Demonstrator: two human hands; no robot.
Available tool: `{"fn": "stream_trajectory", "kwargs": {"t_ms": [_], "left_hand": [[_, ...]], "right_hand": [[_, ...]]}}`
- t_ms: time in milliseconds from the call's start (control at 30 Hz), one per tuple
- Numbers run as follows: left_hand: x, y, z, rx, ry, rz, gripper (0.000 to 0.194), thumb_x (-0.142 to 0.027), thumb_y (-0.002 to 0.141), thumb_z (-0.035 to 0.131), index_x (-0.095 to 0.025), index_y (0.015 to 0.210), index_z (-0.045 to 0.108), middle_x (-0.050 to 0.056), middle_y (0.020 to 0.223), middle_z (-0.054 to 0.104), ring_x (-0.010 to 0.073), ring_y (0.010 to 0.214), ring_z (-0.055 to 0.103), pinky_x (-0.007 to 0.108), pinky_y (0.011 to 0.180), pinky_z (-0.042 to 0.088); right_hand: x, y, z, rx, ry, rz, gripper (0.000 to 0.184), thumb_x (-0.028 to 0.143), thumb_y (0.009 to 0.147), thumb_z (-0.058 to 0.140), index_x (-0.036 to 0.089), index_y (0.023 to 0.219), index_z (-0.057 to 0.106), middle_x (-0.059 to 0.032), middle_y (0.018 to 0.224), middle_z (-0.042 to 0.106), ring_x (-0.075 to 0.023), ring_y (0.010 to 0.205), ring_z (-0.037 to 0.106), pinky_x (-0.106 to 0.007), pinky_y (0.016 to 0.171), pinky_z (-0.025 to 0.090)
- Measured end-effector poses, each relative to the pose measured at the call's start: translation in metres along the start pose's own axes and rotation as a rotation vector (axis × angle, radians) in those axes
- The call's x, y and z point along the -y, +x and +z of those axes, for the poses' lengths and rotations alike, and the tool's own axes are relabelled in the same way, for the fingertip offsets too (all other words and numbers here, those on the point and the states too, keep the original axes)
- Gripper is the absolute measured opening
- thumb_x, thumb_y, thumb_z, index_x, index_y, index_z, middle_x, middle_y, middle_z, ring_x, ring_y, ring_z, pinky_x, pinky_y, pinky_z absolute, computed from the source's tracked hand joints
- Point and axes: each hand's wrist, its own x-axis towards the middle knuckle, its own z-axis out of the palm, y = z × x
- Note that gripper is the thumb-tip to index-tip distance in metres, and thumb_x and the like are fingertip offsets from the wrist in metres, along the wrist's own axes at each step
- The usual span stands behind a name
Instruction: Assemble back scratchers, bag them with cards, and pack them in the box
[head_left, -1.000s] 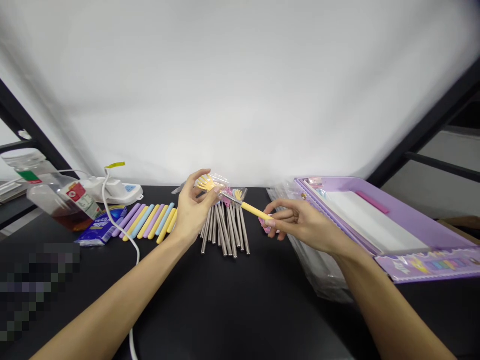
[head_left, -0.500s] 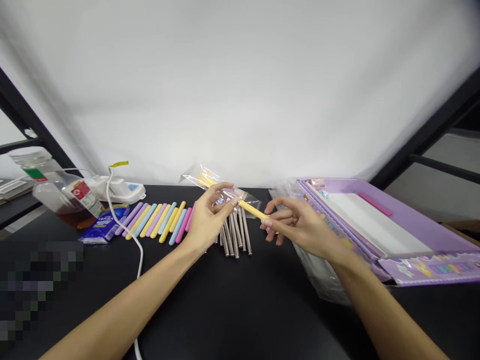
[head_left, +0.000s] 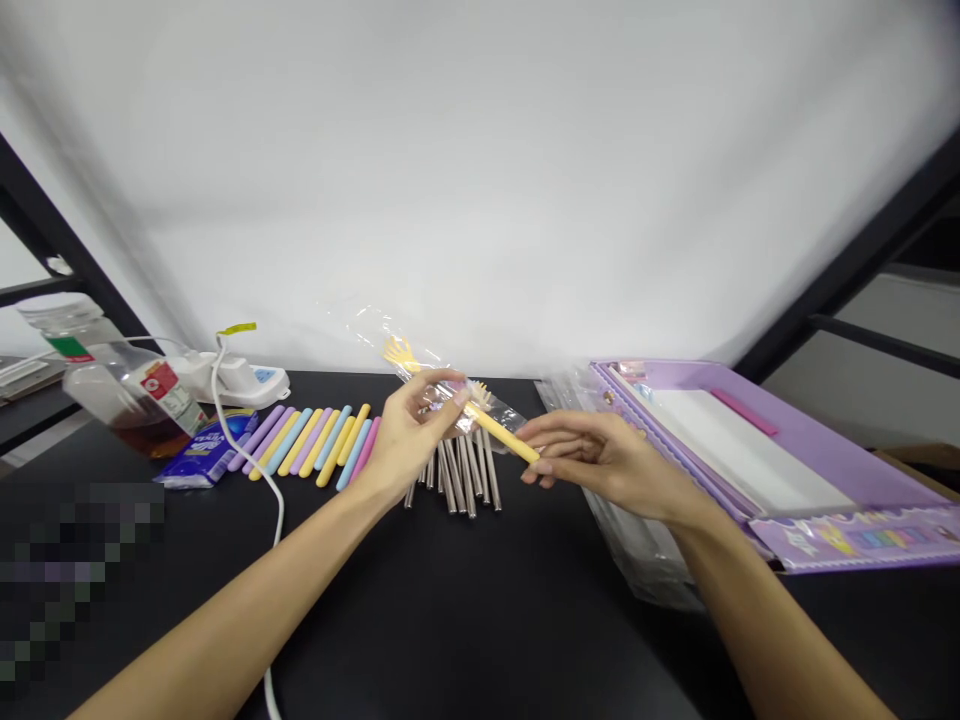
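My left hand (head_left: 420,425) is closed, thumb against fingers, on a clear plastic bag (head_left: 375,322). Inside the bag's far end shows a yellow hand-shaped head (head_left: 400,352), like a back scratcher's. A yellow stick (head_left: 501,432) slants down to the right out of the bag by my left thumb; whether it joins the head is hidden by my fingers. Its lower end is pinched in my right hand (head_left: 592,458). Beneath both hands lie several thin metal rods (head_left: 466,475), with a pale hand-shaped head (head_left: 480,393) at their far end.
Pastel sticks (head_left: 307,440) lie in a row at left, beside a blue packet (head_left: 206,450), a bottle (head_left: 127,390) and a power strip (head_left: 270,384). A white cable (head_left: 279,520) crosses the table. At right, an open purple box (head_left: 855,430) stands beside clear plastic bags (head_left: 645,560).
The yellow stick has shifted slightly, and my right fingers have closed in around its lower end. Beyond my left hand, the bag with the yellow head now reaches farther up and left.
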Motion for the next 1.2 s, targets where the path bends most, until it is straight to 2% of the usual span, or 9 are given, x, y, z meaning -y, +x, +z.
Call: {"fn": "stream_trajectory", "kwargs": {"t_ms": [133,267,400,500,600,733,1000,1100,1200], "left_hand": [[0.001,-0.01,0.009,0.166,0.089,-0.012,0.033,-0.038,0.084,0.076,-0.021,0.112,0.068,0.007,0.114,0.067,0.0151,0.08,0.072,0.029,0.074,0.065],[0.001,-0.014,0.01,0.28,0.155,-0.003,0.028,-0.036,0.091,0.069,-0.02,0.113,0.066,0.007,0.111,0.068,0.0145,0.079,0.071,0.026,0.072,0.061],[-0.002,-0.011,0.006,0.279,0.19,0.026,0.028,-0.032,0.093,0.067,-0.022,0.118,0.061,0.006,0.114,0.065,0.0149,0.085,0.069,0.028,0.078,0.058],[-0.005,-0.007,0.002,0.262,0.216,0.039,0.027,-0.032,0.093,0.066,-0.021,0.117,0.058,0.005,0.105,0.064,0.0156,0.086,0.067,0.03,0.08,0.057],[-0.006,-0.004,-0.002,0.27,0.187,0.038,0.028,-0.034,0.093,0.066,-0.023,0.116,0.056,0.004,0.106,0.062,0.0152,0.084,0.067,0.031,0.08,0.057],[-0.009,-0.005,-0.002,0.309,0.145,0.022,0.029,-0.034,0.09,0.069,-0.024,0.112,0.054,0.004,0.115,0.059,0.0129,0.08,0.068,0.03,0.078,0.057],[-0.013,-0.008,0.0,0.415,0.359,0.144,0.019,-0.04,0.094,0.065,-0.023,0.1,0.058,0.003,0.099,0.06,0.0148,0.084,0.061,0.027,0.074,0.051],[-0.016,-0.01,-0.002,0.463,0.498,0.195,0.023,-0.041,0.096,0.061,-0.025,0.112,0.059,0.005,0.109,0.062,0.0149,0.08,0.06,0.026,0.065,0.048],[-0.017,-0.011,-0.002,0.428,0.528,0.179,0.041,-0.043,0.092,0.066,-0.029,0.129,0.053,0.007,0.122,0.061,0.0176,0.085,0.063,0.025,0.061,0.049]], "right_hand": [[-0.011,0.008,0.013,-0.296,-0.168,-0.067,0.038,0.037,0.072,0.087,0.023,0.081,0.053,0.0055,0.064,0.059,-0.0113,0.054,0.057,-0.026,0.051,0.045],[-0.017,0.012,0.02,-0.417,-0.261,-0.166,0.045,0.032,0.068,0.09,0.023,0.077,0.047,0.0076,0.065,0.047,-0.0095,0.056,0.044,-0.025,0.05,0.038],[-0.014,0.009,0.018,-0.354,-0.221,-0.231,0.032,0.027,0.077,0.083,0.023,0.082,0.051,0.004,0.077,0.05,-0.0112,0.063,0.047,-0.027,0.056,0.041],[-0.009,0.004,0.008,-0.189,-0.182,-0.322,0.01,0.022,0.089,0.068,0.025,0.096,0.062,-0.0049,0.107,0.055,-0.0188,0.095,0.058,-0.033,0.076,0.052],[-0.006,-0.001,0.002,-0.116,-0.331,-0.393,0.019,0.016,0.091,0.063,0.028,0.104,0.069,-0.0077,0.131,0.05,-0.0251,0.122,0.051,-0.042,0.099,0.048],[-0.005,0.002,0.011,-0.153,-0.451,-0.432,0.006,0.025,0.085,0.076,0.028,0.09,0.076,-0.0057,0.135,0.049,-0.025,0.116,0.054,-0.045,0.101,0.047],[-0.006,0.014,0.026,-0.369,0.028,-0.14,0.026,0.039,0.076,0.084,0.023,0.085,0.065,-0.0048,0.099,0.061,-0.0194,0.087,0.063,-0.034,0.072,0.055],[-0.005,0.015,0.024,-0.304,0.208,0.051,0.043,0.036,0.068,0.09,0.023,0.098,0.062,0.0015,0.077,0.066,-0.0153,0.069,0.063,-0.031,0.067,0.053],[-0.004,0.013,0.021,-0.181,0.186,0.127,0.033,0.037,0.072,0.087,0.019,0.092,0.069,0.0005,0.071,0.067,-0.0138,0.067,0.062,-0.029,0.067,0.051]]}}
